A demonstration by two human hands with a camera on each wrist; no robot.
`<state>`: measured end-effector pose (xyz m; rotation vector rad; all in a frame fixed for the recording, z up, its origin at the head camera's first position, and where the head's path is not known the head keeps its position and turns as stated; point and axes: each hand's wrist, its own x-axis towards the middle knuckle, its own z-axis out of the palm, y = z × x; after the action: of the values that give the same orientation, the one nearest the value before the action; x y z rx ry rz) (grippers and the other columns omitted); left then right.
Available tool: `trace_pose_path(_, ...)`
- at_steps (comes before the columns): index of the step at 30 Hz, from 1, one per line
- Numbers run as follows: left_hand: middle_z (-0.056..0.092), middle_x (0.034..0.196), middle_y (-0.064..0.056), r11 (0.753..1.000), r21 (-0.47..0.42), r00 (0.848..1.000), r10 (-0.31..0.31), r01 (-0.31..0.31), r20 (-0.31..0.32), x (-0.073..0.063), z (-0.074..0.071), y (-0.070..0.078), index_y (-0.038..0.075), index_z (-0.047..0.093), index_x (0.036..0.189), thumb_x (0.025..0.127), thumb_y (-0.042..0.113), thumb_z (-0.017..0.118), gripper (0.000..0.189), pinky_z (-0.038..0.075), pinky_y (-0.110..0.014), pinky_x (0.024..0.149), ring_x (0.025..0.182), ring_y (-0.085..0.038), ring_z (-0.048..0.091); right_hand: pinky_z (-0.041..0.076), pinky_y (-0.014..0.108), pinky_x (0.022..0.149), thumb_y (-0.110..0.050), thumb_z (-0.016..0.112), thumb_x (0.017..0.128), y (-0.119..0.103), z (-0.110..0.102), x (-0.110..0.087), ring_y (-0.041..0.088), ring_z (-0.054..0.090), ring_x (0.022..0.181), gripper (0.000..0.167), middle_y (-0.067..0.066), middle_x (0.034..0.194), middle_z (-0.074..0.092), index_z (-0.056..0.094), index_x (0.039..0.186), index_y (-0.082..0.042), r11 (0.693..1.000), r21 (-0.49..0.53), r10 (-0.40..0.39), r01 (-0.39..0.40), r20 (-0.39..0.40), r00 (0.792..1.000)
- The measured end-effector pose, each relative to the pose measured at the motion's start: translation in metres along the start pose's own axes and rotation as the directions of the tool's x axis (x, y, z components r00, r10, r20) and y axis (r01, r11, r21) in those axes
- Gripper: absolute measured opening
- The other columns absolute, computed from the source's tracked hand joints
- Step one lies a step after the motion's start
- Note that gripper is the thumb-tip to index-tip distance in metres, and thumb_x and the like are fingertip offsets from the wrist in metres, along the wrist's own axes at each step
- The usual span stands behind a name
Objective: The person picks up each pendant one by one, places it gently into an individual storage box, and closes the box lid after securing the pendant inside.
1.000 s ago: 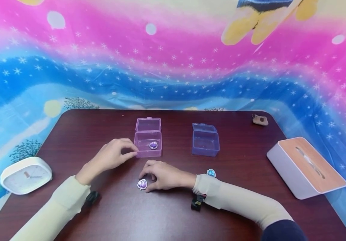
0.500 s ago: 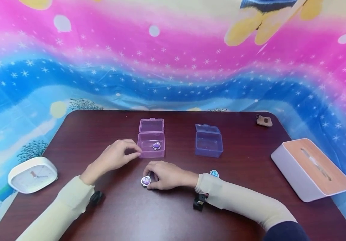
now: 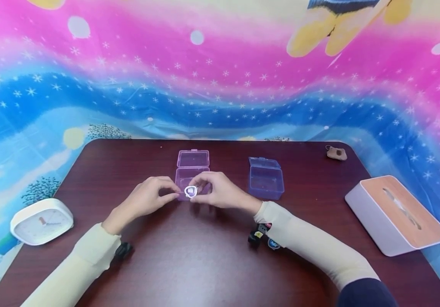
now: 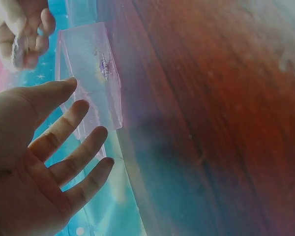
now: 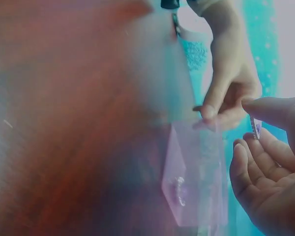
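Note:
My right hand pinches a purple gem with a sparkling pale rim between thumb and fingers, raised over the front of the pink clear box. The box's lid stands open at the back. Another rimmed purple gem lies inside it, hidden by the right hand in the head view. My left hand is at the box's left front corner, fingertips touching or nearly touching it; in the left wrist view its fingers are extended and slightly spread. A blue rimmed gem lies on the table beside the right wrist.
A blue clear box with a raised lid stands right of the pink one. A white clock is at the left edge. At the right stand a tissue box and, farther back, a small beige item.
My right hand has picked the purple gem up from the table and moved it forward to the pink box. The left hand has stayed at the box's corner.

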<state>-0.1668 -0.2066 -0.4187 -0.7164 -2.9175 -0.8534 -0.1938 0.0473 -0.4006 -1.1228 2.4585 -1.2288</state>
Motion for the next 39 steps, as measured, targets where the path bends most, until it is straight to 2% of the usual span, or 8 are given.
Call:
trace_pose_path(5,0.075,0.097,0.009,1.0,-0.008,1.0,-0.009,0.009,0.003,-0.001,0.0,0.0,0.025,0.081,0.099,0.092,0.021,0.078,0.009,0.058,-0.044,0.084,0.091,-0.013,0.07,0.055,0.022,0.07,-0.018,0.085,0.085,0.003,-0.005,0.013,0.027,0.068,0.087,0.031,0.004,0.1,0.075,0.073,0.112,-0.009,0.999,-0.041,0.018,-0.019,-0.04,0.999)
trace_pose_path(11,0.075,0.096,0.01,1.0,-0.005,1.0,0.001,-0.001,-0.006,-0.001,-0.001,0.0,0.025,0.081,0.098,0.093,0.021,0.077,0.007,0.058,-0.043,0.084,0.092,-0.013,0.07,0.059,0.039,0.087,-0.015,0.084,0.085,0.006,-0.005,0.024,0.028,0.071,0.098,0.031,0.008,0.105,0.075,0.073,0.112,-0.006,0.997,-0.067,0.023,-0.026,-0.052,0.998)
trace_pose_path(15,0.075,0.096,0.011,1.0,-0.007,1.0,0.005,-0.005,-0.005,-0.001,-0.001,0.0,0.024,0.081,0.099,0.093,0.021,0.077,0.008,0.057,-0.044,0.084,0.092,-0.012,0.07,0.057,0.041,0.094,-0.017,0.083,0.086,0.009,-0.002,0.03,0.025,0.07,0.102,0.032,0.007,0.11,0.076,0.073,0.114,-0.007,0.994,-0.086,0.063,-0.066,-0.042,0.997)
trace_pose_path(22,0.074,0.095,0.012,1.0,-0.006,1.0,0.016,-0.016,-0.004,0.0,-0.001,-0.002,0.026,0.082,0.1,0.092,0.021,0.078,0.01,0.058,-0.042,0.083,0.089,-0.009,0.069,0.059,0.035,0.09,-0.02,0.084,0.087,0.009,-0.002,0.04,0.02,0.072,0.1,0.033,0.006,0.11,0.076,0.073,0.116,-0.008,0.984,-0.147,0.1,-0.104,-0.034,0.994)
trace_pose_path(29,0.075,0.096,0.012,1.0,-0.004,1.0,0.02,-0.02,-0.003,0.001,0.0,-0.002,0.027,0.082,0.1,0.092,0.022,0.079,0.01,0.058,-0.042,0.083,0.09,-0.01,0.07,0.056,0.02,0.076,-0.022,0.085,0.086,0.007,0.0,0.044,0.01,0.072,0.086,0.032,0.003,0.103,0.078,0.075,0.114,-0.011,0.966,-0.218,0.133,-0.136,-0.031,0.991)
trace_pose_path(34,0.075,0.095,0.012,1.0,-0.001,1.0,0.017,-0.017,-0.008,0.0,0.0,-0.003,0.028,0.082,0.099,0.092,0.022,0.079,0.01,0.058,-0.041,0.083,0.09,-0.009,0.07,0.054,0.022,0.072,-0.029,0.086,0.085,0.007,0.005,0.046,0.008,0.068,0.084,0.034,0.0,0.105,0.079,0.077,0.115,-0.016,0.943,-0.279,0.188,-0.184,-0.014,0.982)
trace_pose_path(39,0.076,0.095,0.012,1.0,0.0,1.0,0.021,-0.021,-0.011,0.0,0.0,-0.004,0.028,0.082,0.1,0.092,0.022,0.079,0.01,0.057,-0.038,0.083,0.088,-0.008,0.069,0.052,0.026,0.074,-0.031,0.086,0.085,0.008,0.008,0.049,0.013,0.065,0.089,0.034,-0.001,0.106,0.079,0.077,0.115,-0.017,0.932,-0.313,0.191,-0.185,-0.012,0.982)
